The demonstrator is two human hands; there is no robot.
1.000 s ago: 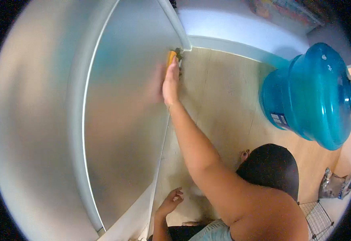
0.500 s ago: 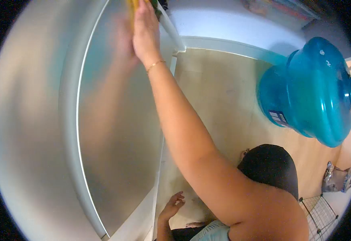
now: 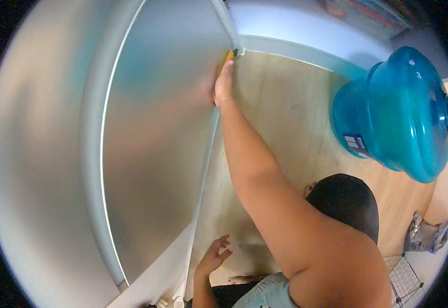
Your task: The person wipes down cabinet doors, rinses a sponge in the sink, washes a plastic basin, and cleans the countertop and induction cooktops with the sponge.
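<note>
My right hand reaches far forward and presses a yellow sponge with a dark green side against the lower edge of a silver refrigerator-like door panel. Most of the sponge is hidden behind the fingers. A blurred reflection of the arm shows in the panel. Down near the bottom, my left hand hangs above the floor beside the panel's base, its fingers apart and holding nothing.
A large blue water jug lies on the wooden floor at the right. Behind it runs a white wall with a baseboard. A plastic bag and a black wire grid are at the lower right. My bent knee is close by.
My right hand and the sponge have moved down the panel to its lower edge, rightward in view. My left hand has shifted slightly, still with fingers apart.
</note>
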